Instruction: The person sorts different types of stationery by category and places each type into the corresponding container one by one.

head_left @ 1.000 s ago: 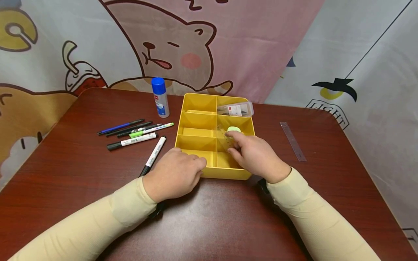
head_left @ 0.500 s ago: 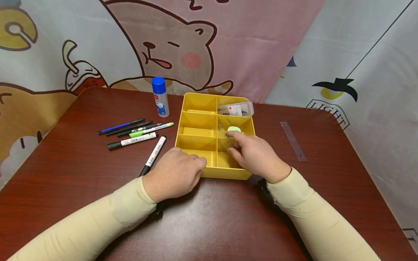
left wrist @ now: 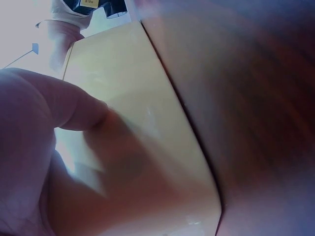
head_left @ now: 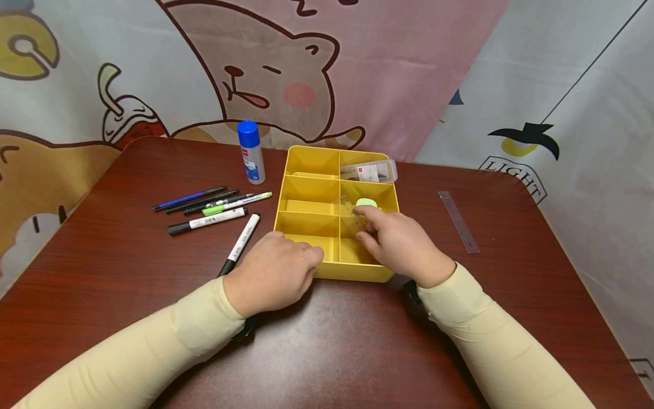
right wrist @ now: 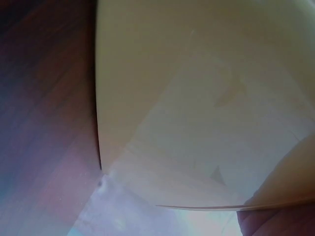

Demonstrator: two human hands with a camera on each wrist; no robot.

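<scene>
A yellow divided box (head_left: pixel 352 273) sits mid-table. My left hand (head_left: pixel 276 272) grips its near left corner, fingers over the rim; in the left wrist view the thumb (left wrist: pixel 81 108) presses the outer wall. My right hand (head_left: pixel 403 241) reaches over the right side and pinches a clear plastic measuring piece (head_left: pixel 350 217) with fine marks, like a ruler or set square. It slants in the right-hand compartments beside the divider. A pale green rounded item (head_left: pixel 366 202) shows just beyond the fingertips. The right wrist view shows mostly the box's outer wall (right wrist: pixel 147 73).
A clear case (head_left: pixel 369 171) lies across the far right compartment. A blue-capped glue stick (head_left: pixel 251 153) stands left of the box. Several pens (head_left: pixel 204 199) and two white markers (head_left: pixel 217 219) (head_left: pixel 244 237) lie at left. A clear ruler (head_left: pixel 458 221) lies at right.
</scene>
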